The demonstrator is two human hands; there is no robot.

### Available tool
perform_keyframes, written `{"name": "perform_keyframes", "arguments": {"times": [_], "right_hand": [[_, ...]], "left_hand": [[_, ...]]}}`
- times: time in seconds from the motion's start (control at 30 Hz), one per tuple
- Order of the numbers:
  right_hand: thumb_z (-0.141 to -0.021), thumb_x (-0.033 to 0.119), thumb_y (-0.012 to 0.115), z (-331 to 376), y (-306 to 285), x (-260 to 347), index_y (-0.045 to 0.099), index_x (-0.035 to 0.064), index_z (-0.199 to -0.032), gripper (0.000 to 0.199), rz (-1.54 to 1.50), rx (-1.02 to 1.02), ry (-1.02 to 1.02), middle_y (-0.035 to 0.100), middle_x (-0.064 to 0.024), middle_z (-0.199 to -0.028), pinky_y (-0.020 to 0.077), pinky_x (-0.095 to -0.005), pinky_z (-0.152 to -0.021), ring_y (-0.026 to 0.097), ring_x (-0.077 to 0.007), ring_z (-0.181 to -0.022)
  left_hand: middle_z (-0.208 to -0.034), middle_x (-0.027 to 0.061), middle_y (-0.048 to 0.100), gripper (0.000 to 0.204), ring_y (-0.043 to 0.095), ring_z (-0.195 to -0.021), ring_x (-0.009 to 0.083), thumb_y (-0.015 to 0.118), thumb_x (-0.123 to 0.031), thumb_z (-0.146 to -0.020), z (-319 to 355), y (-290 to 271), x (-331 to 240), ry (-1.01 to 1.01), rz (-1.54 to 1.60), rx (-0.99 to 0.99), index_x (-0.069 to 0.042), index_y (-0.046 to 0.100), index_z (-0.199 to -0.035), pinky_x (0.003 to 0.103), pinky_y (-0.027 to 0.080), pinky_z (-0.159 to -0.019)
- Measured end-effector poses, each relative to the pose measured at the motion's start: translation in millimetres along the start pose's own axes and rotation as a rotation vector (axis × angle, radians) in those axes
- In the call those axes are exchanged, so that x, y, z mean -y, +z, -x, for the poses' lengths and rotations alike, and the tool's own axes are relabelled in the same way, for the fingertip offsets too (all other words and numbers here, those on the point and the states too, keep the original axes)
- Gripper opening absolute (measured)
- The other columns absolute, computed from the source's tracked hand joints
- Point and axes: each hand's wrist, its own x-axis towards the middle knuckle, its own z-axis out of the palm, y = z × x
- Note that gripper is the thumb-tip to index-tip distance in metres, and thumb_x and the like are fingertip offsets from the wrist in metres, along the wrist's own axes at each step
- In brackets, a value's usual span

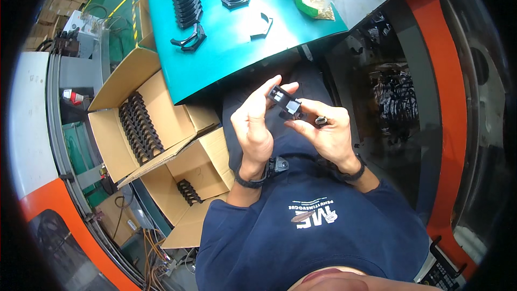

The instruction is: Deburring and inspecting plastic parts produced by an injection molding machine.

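Black part [285,101], head view: just off the near edge of the green table [215,59], one end in the left hand's [253,124] fingers, other end pinched by the right hand [331,134]. Black pieces [187,5] rowed on table; open carton [169,102] left of it.

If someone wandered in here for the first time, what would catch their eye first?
Probably the bright teal table at the top, with two rows of black parts on it. Then the middle, where the left hand and right hand hold a small black piece between them. To the left, two open cardboard boxes hold further dark parts.
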Motion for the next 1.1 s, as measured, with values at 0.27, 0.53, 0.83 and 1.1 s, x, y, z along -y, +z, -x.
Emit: {"name": "perform_keyframes", "arguments": {"times": [0.27,0.53,0.83,1.1], "right_hand": [[-0.079,0.006,0.077,-8,-11,20,0.066,-0.0044,-0.110,0.035,0.163,0.223,-0.029,0.071,-0.0172,-0.094,0.0538,-0.0275,-0.071,0.071,-0.0191,-0.084],[-0.086,0.011,0.071,-9,-43,26,0.069,-0.0054,-0.097,0.020,-0.179,0.125,-0.150,0.072,-0.0174,-0.093,0.0520,-0.0236,-0.054,0.067,-0.0151,-0.064],[-0.097,0.066,0.027,-26,-47,52,0.061,-0.0008,-0.120,0.078,-0.003,0.090,0.040,0.060,-0.0030,-0.087,0.0344,-0.0213,-0.058,0.044,-0.0050,-0.069],[-0.074,0.009,0.077,-36,-17,69,0.066,-0.0014,-0.098,0.028,0.574,-0.107,-0.499,0.061,-0.0093,-0.075,0.0449,-0.0324,-0.059,0.056,-0.0242,-0.064]], "left_hand": [[-0.104,0.0214,0.068,0.032,0.069,-0.093,0.0240,0.050,-0.015,-0.098,-3,1,-3,-0.023,-0.133,0.127,0.012,0.055,-0.115,0.038,0.047,-0.097],[-0.075,0.0224,0.068,0.026,0.069,-0.078,0.0348,0.041,-0.023,-0.098,1,28,-35,0.140,0.069,0.055,0.002,0.046,-0.098,0.051,0.047,-0.095],[-0.071,0.0055,0.053,0.021,0.044,-0.057,0.0080,0.048,-0.012,-0.084,-3,30,-54,0.050,0.112,-0.158,0.004,0.055,-0.095,0.021,0.035,-0.053],[-0.074,0.0020,0.051,0.025,0.043,-0.064,0.0049,0.047,-0.013,-0.087,4,34,-49,0.084,-0.111,-0.084,0.004,0.054,-0.104,0.019,0.034,-0.059]]}}
